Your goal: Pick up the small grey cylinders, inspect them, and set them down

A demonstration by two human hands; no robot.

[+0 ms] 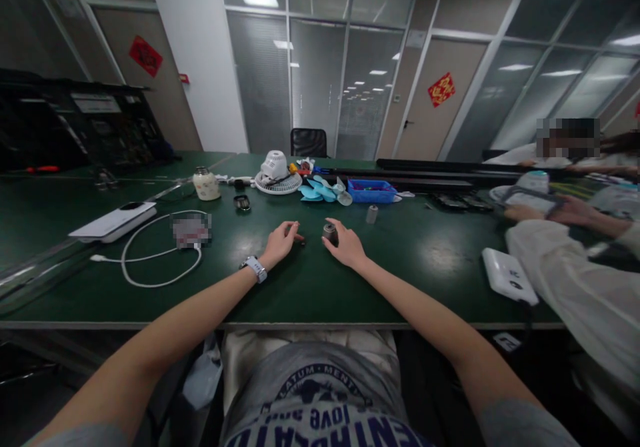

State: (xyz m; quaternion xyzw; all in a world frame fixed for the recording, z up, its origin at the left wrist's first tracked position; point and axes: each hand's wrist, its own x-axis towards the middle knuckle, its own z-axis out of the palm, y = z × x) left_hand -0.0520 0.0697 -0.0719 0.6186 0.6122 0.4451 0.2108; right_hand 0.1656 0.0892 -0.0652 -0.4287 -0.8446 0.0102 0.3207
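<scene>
My right hand (345, 246) curves its thumb and fingers around a small grey metal cylinder (329, 231) standing on the green table. Across a short gap, my left hand (281, 242), with a watch (255, 269) on its wrist, rests just above the tabletop. Its fingers are loosely bent and apart, with nothing plainly held. A tiny dark piece (303, 243) lies by those fingertips, too small to name. Beyond my right hand, a second metal cylinder (371, 214) stands upright.
Farther back are a white fan (275, 170), light-blue fan blades (323, 190), a blue tray (371, 192) and a cream bottle (207, 184). A white cable (125, 267) loops at left. A white device (509, 277) lies at right, beside a co-worker's sleeve (555, 254).
</scene>
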